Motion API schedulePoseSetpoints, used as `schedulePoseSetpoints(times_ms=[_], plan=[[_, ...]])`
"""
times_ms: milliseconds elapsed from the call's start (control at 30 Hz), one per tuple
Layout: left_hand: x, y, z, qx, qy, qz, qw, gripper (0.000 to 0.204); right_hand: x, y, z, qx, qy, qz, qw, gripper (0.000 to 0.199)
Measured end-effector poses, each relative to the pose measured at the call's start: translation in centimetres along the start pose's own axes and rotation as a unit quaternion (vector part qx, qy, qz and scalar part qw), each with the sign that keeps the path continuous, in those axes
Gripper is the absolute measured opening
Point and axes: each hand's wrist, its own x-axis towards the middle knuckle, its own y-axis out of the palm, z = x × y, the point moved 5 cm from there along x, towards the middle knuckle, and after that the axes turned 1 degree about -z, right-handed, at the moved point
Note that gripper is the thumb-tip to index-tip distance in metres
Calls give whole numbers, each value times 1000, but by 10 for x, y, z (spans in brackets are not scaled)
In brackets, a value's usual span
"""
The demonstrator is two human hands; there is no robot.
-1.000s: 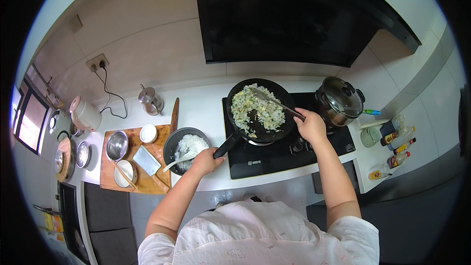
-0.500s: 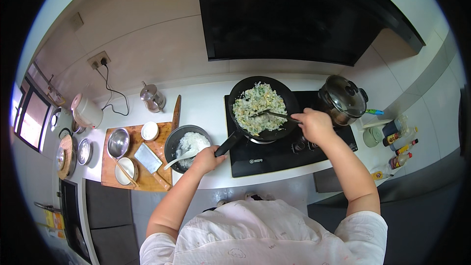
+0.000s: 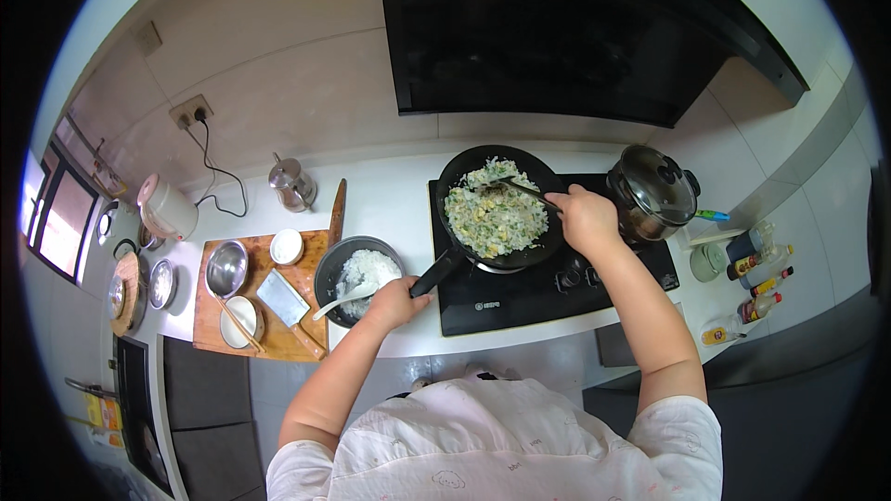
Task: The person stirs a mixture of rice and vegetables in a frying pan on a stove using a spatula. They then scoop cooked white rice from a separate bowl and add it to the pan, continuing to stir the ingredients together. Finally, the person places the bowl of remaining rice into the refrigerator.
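A black frying pan sits on the left burner of the gas stove, holding fried rice with egg and green bits. My left hand is closed round the pan's handle. In my right hand is the handle of a dark spatula, whose blade lies in the rice toward the pan's far left side. Just left of the pan handle stands a dark pot with white rice and a white spoon in it.
A lidded pot stands on the stove's right side, near several bottles. On the wooden cutting board lie a cleaver, steel bowl, and white bowl with chopsticks. A range hood hangs above.
My right hand has shifted slightly, and the spatula blade has moved farther back in the pan. The rice has been pushed about. My left hand keeps its hold on the pan handle.
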Motion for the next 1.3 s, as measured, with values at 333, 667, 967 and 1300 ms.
schedulePoseSetpoints(times_ms=[333,667,967,1300], plan=[[-2,-1,-3,-39,-16,-2,999,33,-5,7,9,-12,-11,-4,1000,34],[-4,-5,-9,-1,-14,11,1000,35,-16,0,-2,-24,7,-16,1000,35],[-3,-3,-7,-3,0,11,1000,34,-39,-61,-20,7,-3,5,1000,32],[-5,-7,-15,-35,-8,16,999,34,-71,-51,-14,12,-32,75,997,33]])
